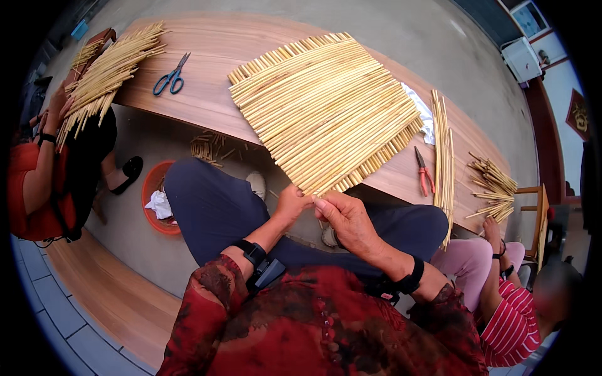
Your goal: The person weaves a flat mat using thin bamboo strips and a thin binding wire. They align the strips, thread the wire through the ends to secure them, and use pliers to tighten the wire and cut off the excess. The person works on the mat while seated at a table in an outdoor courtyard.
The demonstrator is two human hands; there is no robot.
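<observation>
Gray concrete floor [401,28] stretches behind a long wood-grain table [210,47]. At far left, a co-worker in an orange-red top [26,188] rests one hand against a thick bundle of straw-colored sticks [116,66]. An orange basket [149,185] holding a white cloth [160,204] sits on the floor, with teal-handled scissors [169,78] lying on the tabletop nearby and short stick offcuts [204,147] scattered below. At center, a panel of tightly laid sticks [326,109] lies on the table, its near corner jutting past the edge above the seated person's dark trousers [210,207]. There, the left hand [291,205] nips the corner between thumb and forefinger; just beside it, the right hand [351,217] pinches the same corner, thumb on top, remaining fingers curled. To the right are red-handled pliers [424,175], a row of long, loose sticks [443,153], bunched shorter sticks [492,185] and a second co-worker in a striped red shirt [513,323].
</observation>
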